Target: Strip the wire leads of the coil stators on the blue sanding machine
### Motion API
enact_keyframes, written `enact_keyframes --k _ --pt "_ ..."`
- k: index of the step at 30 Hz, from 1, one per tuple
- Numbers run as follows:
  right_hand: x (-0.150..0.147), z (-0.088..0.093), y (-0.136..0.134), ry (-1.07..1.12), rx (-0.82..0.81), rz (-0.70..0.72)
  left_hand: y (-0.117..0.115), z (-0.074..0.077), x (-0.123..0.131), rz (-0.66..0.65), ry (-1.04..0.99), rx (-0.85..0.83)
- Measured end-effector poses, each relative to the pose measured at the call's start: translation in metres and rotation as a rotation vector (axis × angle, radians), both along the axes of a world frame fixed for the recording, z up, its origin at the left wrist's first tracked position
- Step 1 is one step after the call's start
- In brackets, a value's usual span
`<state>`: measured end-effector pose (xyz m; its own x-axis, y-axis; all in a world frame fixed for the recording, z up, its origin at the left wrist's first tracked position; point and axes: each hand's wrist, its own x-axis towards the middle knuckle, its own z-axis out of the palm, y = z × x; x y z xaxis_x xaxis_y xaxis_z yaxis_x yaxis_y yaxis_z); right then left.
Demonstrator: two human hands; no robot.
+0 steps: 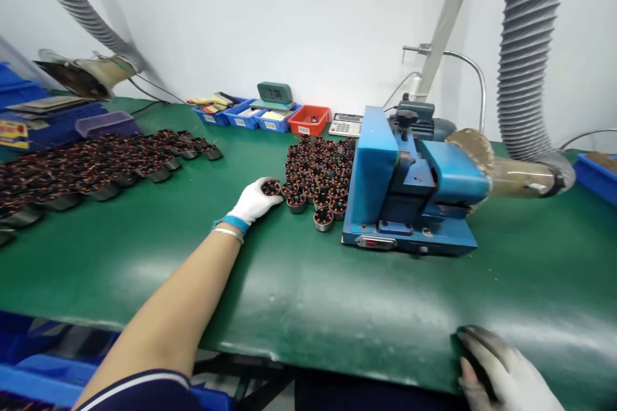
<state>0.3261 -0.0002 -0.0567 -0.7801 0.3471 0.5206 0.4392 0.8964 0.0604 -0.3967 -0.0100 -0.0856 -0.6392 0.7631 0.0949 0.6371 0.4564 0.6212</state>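
In a white glove, my left hand [256,200] has its fingers closed round a motor stator [270,188] with copper windings and a metal rim. That stator is at the left edge of a tight group of similar stators [312,173] on the green table. One stator [323,219] sits at the front of the group. Just right of the group stands a blue belt-type machine [409,186]. My right hand [501,366], in a white glove with darkened fingers, rests at the table's front edge. Its thumb is apart from the fingers, and nothing shows in it.
A larger mass of stators [96,167] covers the left of the green table [308,308]. Along the wall are blue bins [241,117], an orange bin [308,121], a clock [274,92] and a calculator [346,124]. Grey ducts [530,51] hang on both sides.
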Motion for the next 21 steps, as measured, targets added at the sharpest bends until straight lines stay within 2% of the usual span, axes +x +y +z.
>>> enact_keyframes --k 3,5,7,9,10,12,14,17,21 --pt "-0.003 -0.002 -0.005 0.046 -0.079 -0.024 -0.051 0.013 0.044 0.042 0.002 0.043" --pt "-0.013 0.005 -0.008 0.077 -0.193 -0.059 -0.083 0.023 0.085 0.047 0.021 0.067" --pt "-0.033 0.024 -0.007 0.106 -0.421 -0.032 -0.104 0.033 0.138 -0.002 0.034 0.062" --pt "-0.063 0.056 0.001 0.143 -0.777 0.063 -0.114 0.039 0.197 -0.085 0.020 0.075" --pt "-0.080 0.073 0.008 0.150 -0.953 0.089 -0.114 0.042 0.227 -0.134 0.021 0.128" --pt "-0.112 0.105 0.025 0.094 -1.245 0.081 -0.108 0.044 0.279 -0.232 0.009 0.338" --pt "-0.135 0.124 0.038 0.063 -1.452 0.095 -0.094 0.046 0.315 -0.351 0.011 0.536" --pt "-0.147 0.125 0.041 0.243 -1.509 0.065 -0.066 0.049 0.337 -0.495 0.028 0.696" --pt "-0.146 0.101 0.035 0.556 -1.491 0.063 -0.038 0.054 0.343 -0.588 0.038 0.689"
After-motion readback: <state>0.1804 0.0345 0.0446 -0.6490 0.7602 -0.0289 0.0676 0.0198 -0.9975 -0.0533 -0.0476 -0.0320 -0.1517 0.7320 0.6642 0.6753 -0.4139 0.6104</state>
